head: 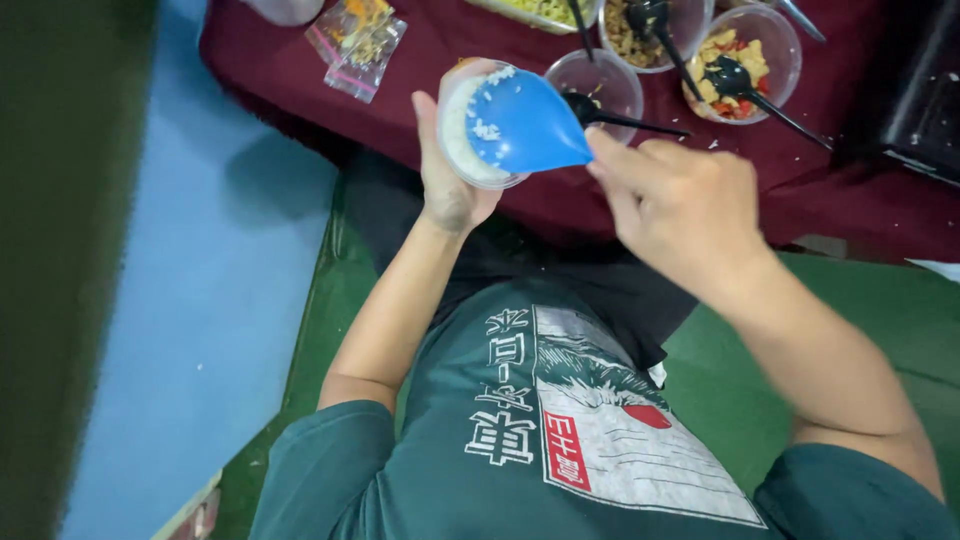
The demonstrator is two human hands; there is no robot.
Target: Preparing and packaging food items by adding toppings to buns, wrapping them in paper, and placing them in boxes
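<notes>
1. Left hand (450,180) wraps a clear round plastic cup of white rice (465,130), tilted, at 11 o'clock.
2. Right hand (680,205) pinches a blue plastic rice paddle (525,125), its blade over the cup's mouth.
3. Clear food bowls (745,50) stand at 1 o'clock on the maroon tablecloth (850,200).

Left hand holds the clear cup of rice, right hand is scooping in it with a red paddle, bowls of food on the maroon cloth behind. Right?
One detail is off: the rice paddle is blue, not red, as the head view shows. The rest stands: the left hand holds the clear cup of rice, the right hand works the paddle in it, and bowls of food sit on the maroon cloth behind.
</notes>
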